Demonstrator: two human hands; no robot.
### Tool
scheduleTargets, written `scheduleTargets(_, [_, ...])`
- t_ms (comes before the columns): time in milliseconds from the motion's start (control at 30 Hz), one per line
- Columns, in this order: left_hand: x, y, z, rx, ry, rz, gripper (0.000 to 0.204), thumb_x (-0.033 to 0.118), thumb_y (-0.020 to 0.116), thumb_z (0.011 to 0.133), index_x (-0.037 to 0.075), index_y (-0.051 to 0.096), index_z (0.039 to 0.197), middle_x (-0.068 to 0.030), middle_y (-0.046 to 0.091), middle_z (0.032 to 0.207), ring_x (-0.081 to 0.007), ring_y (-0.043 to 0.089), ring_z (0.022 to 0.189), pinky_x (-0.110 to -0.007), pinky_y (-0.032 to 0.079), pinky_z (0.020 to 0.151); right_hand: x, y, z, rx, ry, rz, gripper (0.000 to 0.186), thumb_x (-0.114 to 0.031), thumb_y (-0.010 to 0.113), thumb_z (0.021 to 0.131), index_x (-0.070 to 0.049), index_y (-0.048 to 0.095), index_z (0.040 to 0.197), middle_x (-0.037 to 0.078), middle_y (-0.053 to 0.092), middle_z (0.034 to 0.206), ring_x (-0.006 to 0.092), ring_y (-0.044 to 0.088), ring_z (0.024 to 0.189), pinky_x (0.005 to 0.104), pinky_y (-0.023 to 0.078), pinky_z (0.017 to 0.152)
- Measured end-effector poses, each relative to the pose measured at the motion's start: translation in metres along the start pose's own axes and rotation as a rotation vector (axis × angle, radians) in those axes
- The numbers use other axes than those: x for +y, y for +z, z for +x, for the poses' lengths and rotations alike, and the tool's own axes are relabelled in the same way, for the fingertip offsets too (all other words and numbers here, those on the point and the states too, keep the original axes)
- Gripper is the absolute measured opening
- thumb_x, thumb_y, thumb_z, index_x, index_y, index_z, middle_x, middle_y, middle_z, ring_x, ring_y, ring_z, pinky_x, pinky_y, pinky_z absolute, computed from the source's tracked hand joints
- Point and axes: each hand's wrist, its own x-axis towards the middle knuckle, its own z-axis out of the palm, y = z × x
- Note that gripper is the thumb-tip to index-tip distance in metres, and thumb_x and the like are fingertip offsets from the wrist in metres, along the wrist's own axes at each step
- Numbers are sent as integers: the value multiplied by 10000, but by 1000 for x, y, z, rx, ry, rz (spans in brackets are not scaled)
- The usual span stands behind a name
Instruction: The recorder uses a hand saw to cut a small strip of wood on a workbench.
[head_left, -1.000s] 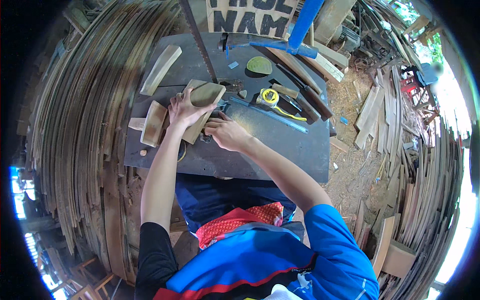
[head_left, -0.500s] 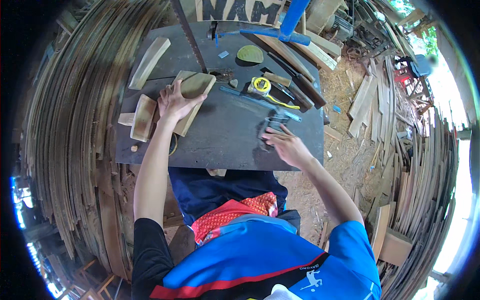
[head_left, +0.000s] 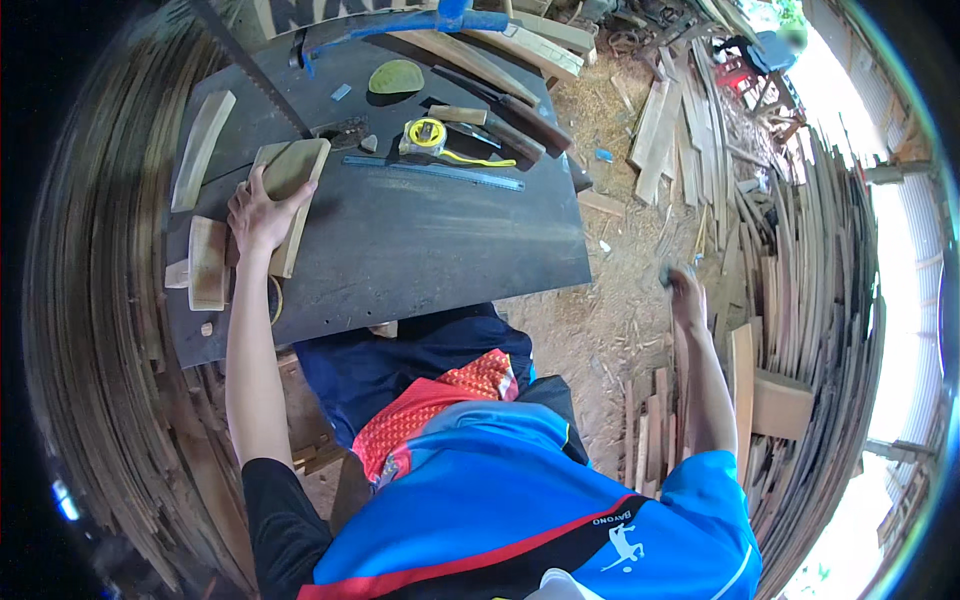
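On left end of table (head_left: 420, 270), two larger wood pieces (head_left: 203, 152), one tiny block (head_left: 207, 329). Left hand (head_left: 262, 215) clamped on one thick board (head_left: 290, 168), same end. One saw blade (head_left: 255, 78) just beyond, kinda in way. One tape measure (head_left: 424, 134), one ruler (head_left: 434, 172). Right hand (head_left: 686, 297) off table, gripping one unclear dark thing (head_left: 665, 275).
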Motion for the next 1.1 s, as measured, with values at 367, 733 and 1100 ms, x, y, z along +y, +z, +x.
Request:
scheduleTargets(367, [4,2,-6,-32,-35,-47,1108,832,671,684,162,353,1507,-240,405,1504,-427,336,1415,-535,265,1177,-411,166,71,-174,-1162,177,357,-4,650,774,-64,649,1125,70,633,1350,270,480,1391,406,380,1181])
scheduleTargets(733, [0,3,0,-55,-62,-84,1176,859,673,644,157,331,1523,-266,399,1506,-432,308,1436,-534,234,1194,-415,218,65,-191,-753,257,397,-16,520,877,-15,589,1268,211,576,1399,340,503,1362,427,396,1155])
scheduleTargets(1100, [-9,8,0,-53,-29,-81,1177,876,658,644,180,322,1532,-254,360,1530,-421,288,1451,-532,219,1200,-45,42,-6,97,210,-151,365,6,518,890,-88,653,1217,207,714,1095,372,699,1023,436,542,869])
